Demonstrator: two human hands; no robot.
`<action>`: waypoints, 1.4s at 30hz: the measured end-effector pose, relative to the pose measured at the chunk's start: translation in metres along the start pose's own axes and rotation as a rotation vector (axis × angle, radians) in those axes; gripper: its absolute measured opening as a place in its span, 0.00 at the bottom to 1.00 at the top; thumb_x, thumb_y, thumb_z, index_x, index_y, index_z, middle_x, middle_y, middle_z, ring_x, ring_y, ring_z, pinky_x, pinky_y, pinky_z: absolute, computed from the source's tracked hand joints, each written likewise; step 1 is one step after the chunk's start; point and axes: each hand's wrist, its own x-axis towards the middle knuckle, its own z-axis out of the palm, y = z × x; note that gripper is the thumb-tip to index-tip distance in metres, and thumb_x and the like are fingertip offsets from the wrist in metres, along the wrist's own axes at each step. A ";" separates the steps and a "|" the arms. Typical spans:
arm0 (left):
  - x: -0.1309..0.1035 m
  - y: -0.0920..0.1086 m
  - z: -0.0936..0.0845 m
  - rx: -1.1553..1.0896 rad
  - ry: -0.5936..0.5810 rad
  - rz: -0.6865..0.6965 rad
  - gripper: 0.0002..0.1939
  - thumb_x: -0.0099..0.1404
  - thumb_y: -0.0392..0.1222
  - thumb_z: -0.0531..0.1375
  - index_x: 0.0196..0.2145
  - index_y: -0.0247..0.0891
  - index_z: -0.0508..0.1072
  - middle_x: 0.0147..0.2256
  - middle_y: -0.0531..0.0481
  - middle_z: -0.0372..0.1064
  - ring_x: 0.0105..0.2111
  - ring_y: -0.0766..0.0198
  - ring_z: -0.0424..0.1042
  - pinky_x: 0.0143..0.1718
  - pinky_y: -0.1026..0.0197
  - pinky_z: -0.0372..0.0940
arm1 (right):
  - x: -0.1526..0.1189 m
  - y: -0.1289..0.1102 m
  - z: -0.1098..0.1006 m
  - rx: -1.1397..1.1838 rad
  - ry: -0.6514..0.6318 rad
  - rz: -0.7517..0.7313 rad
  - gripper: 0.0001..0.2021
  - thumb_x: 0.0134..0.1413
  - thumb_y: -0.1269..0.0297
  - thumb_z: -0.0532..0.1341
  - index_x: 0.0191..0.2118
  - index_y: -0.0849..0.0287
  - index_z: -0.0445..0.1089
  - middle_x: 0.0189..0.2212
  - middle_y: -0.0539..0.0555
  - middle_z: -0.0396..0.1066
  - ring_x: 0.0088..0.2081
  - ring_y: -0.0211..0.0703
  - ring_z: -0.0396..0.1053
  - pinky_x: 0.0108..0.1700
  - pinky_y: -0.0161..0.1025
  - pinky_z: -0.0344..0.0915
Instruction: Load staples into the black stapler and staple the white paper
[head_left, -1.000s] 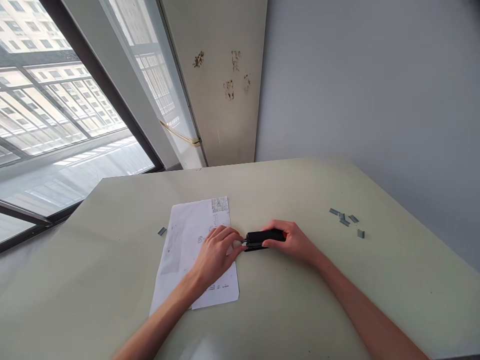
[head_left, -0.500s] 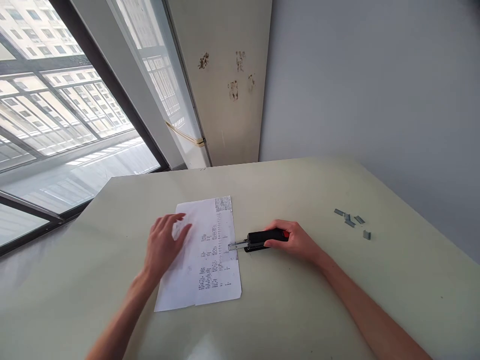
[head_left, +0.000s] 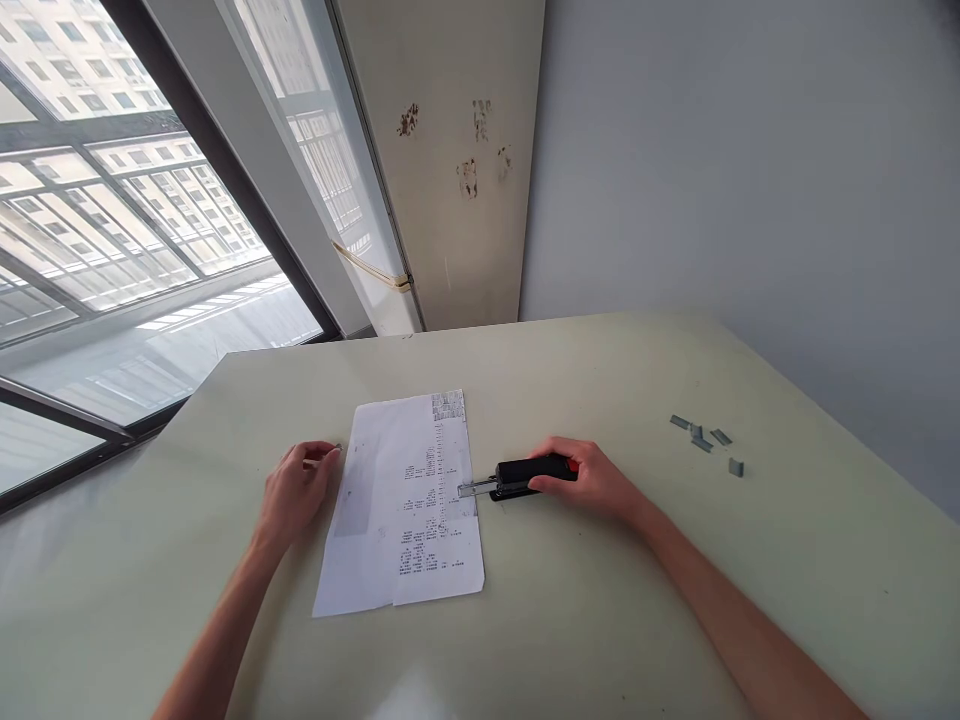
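Note:
A black stapler (head_left: 534,472) lies in the grip of my right hand (head_left: 581,475), thumb on the near side and fingers over the top. Its metal tray (head_left: 477,489) sticks out leftward over the right edge of a printed sheet of paper (head_left: 375,560). To the left of the sheet, my left hand (head_left: 296,490) is closed in a pinch, thumb against fingers. A tiny greyish bit shows at its fingertips, too small to make out.
Several short grey staple strips (head_left: 701,440) are scattered on the table (head_left: 600,620) at the right. Behind the table stand a grey wall (head_left: 712,170) and a stained pale panel (head_left: 457,220). A window (head_left: 135,220) is at the left.
My left hand has moved left off the paper, and its fingers have gone from apart to pinched. My right hand and the stapler stay where they were.

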 end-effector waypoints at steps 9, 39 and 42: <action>-0.038 0.074 0.016 -0.432 -0.285 0.179 0.22 0.73 0.65 0.55 0.47 0.44 0.70 0.32 0.51 0.73 0.36 0.57 0.74 0.45 0.52 0.70 | 0.000 0.000 -0.001 -0.011 -0.008 0.011 0.17 0.55 0.44 0.70 0.40 0.52 0.78 0.37 0.51 0.78 0.34 0.45 0.70 0.35 0.41 0.64; -0.070 0.119 0.053 -0.433 -0.597 0.260 0.15 0.78 0.54 0.54 0.50 0.43 0.73 0.35 0.52 0.79 0.31 0.63 0.74 0.33 0.60 0.67 | 0.000 -0.004 -0.005 -0.023 -0.050 0.015 0.19 0.57 0.42 0.69 0.42 0.53 0.77 0.37 0.52 0.76 0.34 0.43 0.66 0.34 0.40 0.61; -0.073 0.115 0.057 -0.262 -0.461 0.372 0.15 0.79 0.51 0.51 0.50 0.44 0.74 0.32 0.54 0.77 0.29 0.64 0.74 0.31 0.62 0.65 | 0.001 -0.002 -0.005 -0.034 -0.051 0.008 0.19 0.57 0.42 0.69 0.42 0.53 0.77 0.38 0.52 0.76 0.35 0.44 0.67 0.34 0.40 0.62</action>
